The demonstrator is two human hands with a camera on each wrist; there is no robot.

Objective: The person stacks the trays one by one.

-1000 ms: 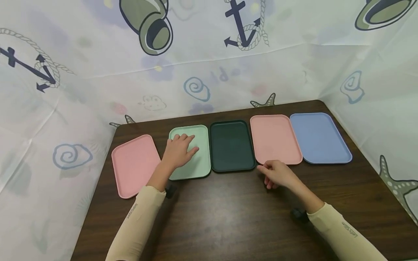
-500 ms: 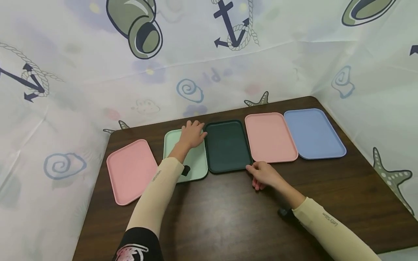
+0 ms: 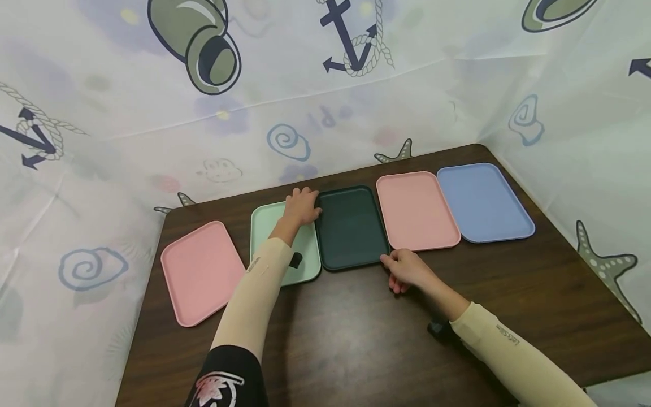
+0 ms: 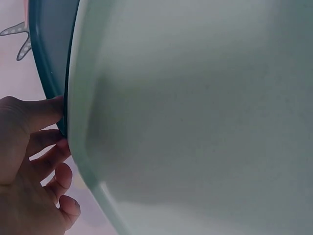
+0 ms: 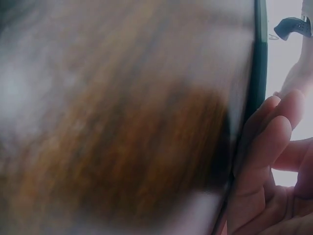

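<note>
Five flat trays lie in a row on the brown table (image 3: 356, 339). My left hand (image 3: 303, 206) reaches over the mint green tray (image 3: 264, 223) and curls its fingers (image 4: 41, 147) on the far left corner of the dark green tray (image 3: 351, 226). In the left wrist view the mint tray (image 4: 195, 117) fills the frame, with the dark green tray's rim (image 4: 49, 58) beside it. My right hand (image 3: 404, 269) grips the near right corner of the dark green tray, its fingers (image 5: 266, 147) against the rim (image 5: 259, 63). The tray lies flat on the table.
A pink tray (image 3: 200, 271) lies at the far left, slightly askew. A second pink tray (image 3: 417, 209) and a blue tray (image 3: 483, 200) lie to the right of the dark one. Printed fabric walls (image 3: 102, 141) close in the table at the back and sides.
My left hand left the middle of the mint tray and reached to the dark green tray's far left corner. My right hand slid left to its near right corner.
</note>
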